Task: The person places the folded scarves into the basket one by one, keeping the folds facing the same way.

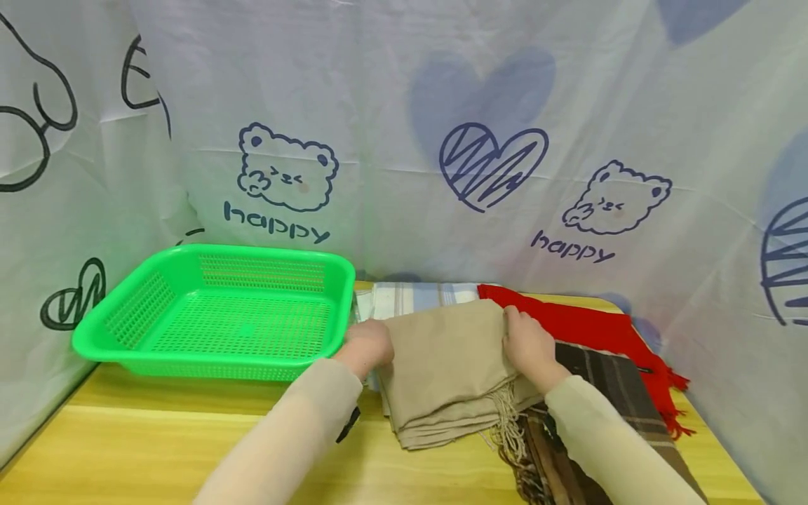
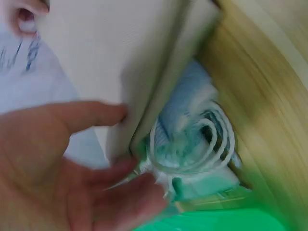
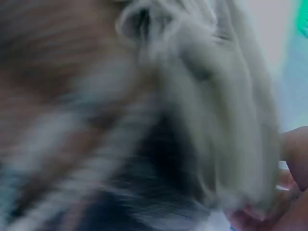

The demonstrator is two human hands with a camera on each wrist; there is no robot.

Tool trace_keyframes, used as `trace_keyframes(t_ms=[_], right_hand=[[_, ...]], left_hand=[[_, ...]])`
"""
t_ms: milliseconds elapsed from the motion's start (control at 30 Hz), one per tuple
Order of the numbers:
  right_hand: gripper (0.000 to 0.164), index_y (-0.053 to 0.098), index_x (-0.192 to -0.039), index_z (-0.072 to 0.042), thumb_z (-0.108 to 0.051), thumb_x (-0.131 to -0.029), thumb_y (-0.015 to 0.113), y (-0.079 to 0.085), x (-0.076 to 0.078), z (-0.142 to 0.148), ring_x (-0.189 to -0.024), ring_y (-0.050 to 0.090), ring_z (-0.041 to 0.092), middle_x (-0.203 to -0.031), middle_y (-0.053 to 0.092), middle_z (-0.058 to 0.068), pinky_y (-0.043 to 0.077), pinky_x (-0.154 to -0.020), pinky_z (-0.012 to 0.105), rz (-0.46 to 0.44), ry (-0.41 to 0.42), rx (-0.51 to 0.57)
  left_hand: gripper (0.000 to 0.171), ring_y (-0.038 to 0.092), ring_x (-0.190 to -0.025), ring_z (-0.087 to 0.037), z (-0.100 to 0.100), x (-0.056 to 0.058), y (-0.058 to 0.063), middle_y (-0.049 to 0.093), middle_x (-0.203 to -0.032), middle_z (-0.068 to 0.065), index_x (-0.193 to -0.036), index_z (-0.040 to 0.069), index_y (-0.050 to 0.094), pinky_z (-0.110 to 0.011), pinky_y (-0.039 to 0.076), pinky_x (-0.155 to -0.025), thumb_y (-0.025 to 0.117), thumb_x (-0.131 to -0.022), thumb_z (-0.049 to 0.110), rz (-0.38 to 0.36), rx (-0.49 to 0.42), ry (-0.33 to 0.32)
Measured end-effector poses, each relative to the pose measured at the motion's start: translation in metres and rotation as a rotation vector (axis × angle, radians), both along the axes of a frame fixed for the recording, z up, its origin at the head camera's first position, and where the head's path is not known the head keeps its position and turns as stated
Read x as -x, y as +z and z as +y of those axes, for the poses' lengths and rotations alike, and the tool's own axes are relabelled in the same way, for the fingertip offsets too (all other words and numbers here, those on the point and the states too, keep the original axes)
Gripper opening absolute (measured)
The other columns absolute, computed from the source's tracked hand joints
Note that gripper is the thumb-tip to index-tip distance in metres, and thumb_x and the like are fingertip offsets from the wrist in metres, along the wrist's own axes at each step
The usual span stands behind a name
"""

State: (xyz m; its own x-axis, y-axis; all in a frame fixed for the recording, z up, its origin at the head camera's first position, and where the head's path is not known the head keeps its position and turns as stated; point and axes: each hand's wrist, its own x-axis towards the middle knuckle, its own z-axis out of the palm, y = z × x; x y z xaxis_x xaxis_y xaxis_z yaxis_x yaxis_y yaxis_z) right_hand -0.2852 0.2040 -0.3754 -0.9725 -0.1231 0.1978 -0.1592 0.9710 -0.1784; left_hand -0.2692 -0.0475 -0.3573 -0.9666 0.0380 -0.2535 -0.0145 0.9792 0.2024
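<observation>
A folded beige scarf (image 1: 448,351) with fringe at its right end is held up off the things beneath it. My left hand (image 1: 371,345) pinches its left edge; in the left wrist view the thumb (image 2: 91,115) lies on top and the fingers are underneath. At the far right edge my right hand (image 1: 530,344) grips the scarf, its fingers partly hidden behind the cloth. Below and to the right lies a brown striped scarf (image 1: 606,379) with fringe. The right wrist view is badly blurred.
A green plastic basket (image 1: 246,337) stands left on the wooden table (image 1: 158,435). Behind the beige scarf lie a blue-and-white striped cloth (image 1: 416,296) and a red fringed scarf (image 1: 581,322). Coiled white cord (image 2: 224,130) shows under the left hand. A printed curtain (image 1: 391,154) hangs behind.
</observation>
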Motion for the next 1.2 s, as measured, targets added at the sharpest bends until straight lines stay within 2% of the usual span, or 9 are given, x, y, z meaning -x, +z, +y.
trace_keyframes(t_ms=[67, 167, 233, 367, 467, 567, 800, 967, 1200], right_hand=[[0.036, 0.047, -0.125, 0.003, -0.010, -0.092, 0.051, -0.014, -0.003, -0.001, -0.103, 0.053, 0.041, -0.118, 0.054, 0.026, 0.050, -0.075, 0.051, 0.075, 0.040, -0.109], [0.048, 0.046, -0.132, -0.002, -0.025, -0.091, 0.057, -0.028, -0.011, -0.002, -0.119, 0.044, 0.043, -0.134, 0.045, 0.024, 0.042, -0.091, 0.057, 0.147, 0.127, -0.222], [0.062, 0.045, -0.137, -0.007, -0.041, -0.087, 0.061, -0.031, -0.018, -0.002, -0.131, 0.034, 0.045, -0.143, 0.039, 0.022, 0.031, -0.101, 0.063, 0.144, 0.203, -0.274], [0.090, 0.035, -0.146, -0.015, -0.065, -0.075, 0.061, -0.035, -0.034, 0.000, -0.140, 0.015, 0.048, -0.153, 0.026, 0.018, 0.012, -0.103, 0.073, 0.030, 0.375, -0.385], [0.098, 0.030, -0.148, -0.016, -0.065, -0.071, 0.066, -0.038, -0.041, 0.003, -0.139, 0.013, 0.050, -0.154, 0.024, 0.017, 0.015, -0.100, 0.075, -0.023, 0.422, -0.448], [0.091, 0.032, -0.147, -0.015, -0.052, -0.073, 0.072, -0.039, -0.043, 0.004, -0.137, 0.020, 0.050, -0.152, 0.029, 0.014, 0.024, -0.096, 0.075, -0.006, 0.404, -0.487], [0.044, 0.056, -0.127, -0.010, -0.005, -0.084, 0.065, -0.046, -0.040, 0.000, -0.110, 0.054, 0.044, -0.126, 0.057, 0.011, 0.054, -0.072, 0.050, 0.282, 0.471, -0.570], [0.033, 0.065, -0.110, -0.009, -0.002, -0.077, 0.070, -0.040, -0.031, 0.003, -0.091, 0.062, 0.032, -0.108, 0.061, 0.008, 0.054, -0.054, 0.033, 0.478, 0.565, -0.560], [0.026, 0.066, -0.101, -0.005, 0.002, -0.076, 0.064, -0.008, -0.014, 0.006, -0.088, 0.061, 0.032, -0.103, 0.063, 0.010, 0.056, -0.062, 0.033, 0.787, 0.698, -0.467]], left_hand=[[0.034, 0.056, -0.097, -0.025, 0.007, 0.001, -0.005, 0.058, -0.108, -0.015, -0.110, 0.000, 0.059, -0.034, 0.049, -0.079, 0.057, -0.087, 0.025, 0.126, 0.120, -0.021], [0.049, 0.043, -0.124, -0.034, 0.013, 0.007, -0.012, 0.046, -0.132, -0.019, -0.131, 0.003, 0.047, -0.048, 0.039, -0.100, 0.052, -0.091, 0.031, 0.216, 0.108, -0.084], [0.056, 0.031, -0.136, -0.037, 0.012, 0.011, -0.019, 0.034, -0.147, -0.017, -0.142, 0.009, 0.038, -0.054, 0.027, -0.109, 0.047, -0.094, 0.037, 0.203, 0.087, -0.144], [0.068, 0.006, -0.145, -0.036, 0.004, 0.017, -0.041, 0.007, -0.158, -0.012, -0.152, 0.018, 0.015, -0.058, 0.007, -0.114, 0.033, -0.096, 0.054, 0.050, 0.072, -0.194], [0.072, 0.003, -0.145, -0.036, 0.001, 0.022, -0.054, 0.004, -0.158, -0.011, -0.152, 0.019, 0.005, -0.058, 0.003, -0.114, 0.026, -0.096, 0.058, -0.002, 0.096, -0.223], [0.071, 0.011, -0.144, -0.038, 0.004, 0.027, -0.059, 0.015, -0.157, -0.014, -0.152, 0.015, 0.009, -0.060, 0.004, -0.113, 0.029, -0.096, 0.055, 0.033, 0.068, -0.255], [0.073, 0.035, -0.128, -0.036, 0.011, 0.034, -0.056, 0.038, -0.138, -0.021, -0.150, 0.013, 0.022, -0.055, 0.024, -0.105, 0.045, -0.084, 0.037, 0.140, -0.020, -0.252], [0.074, 0.039, -0.119, -0.032, 0.011, 0.037, -0.053, 0.041, -0.133, -0.018, -0.148, 0.016, 0.027, -0.051, 0.028, -0.099, 0.050, -0.081, 0.036, 0.207, 0.012, -0.279], [0.066, 0.042, -0.121, -0.033, 0.016, 0.019, -0.014, 0.045, -0.131, -0.019, -0.142, 0.009, 0.034, -0.050, 0.032, -0.100, 0.052, -0.087, 0.041, 0.169, 0.079, -0.224]])
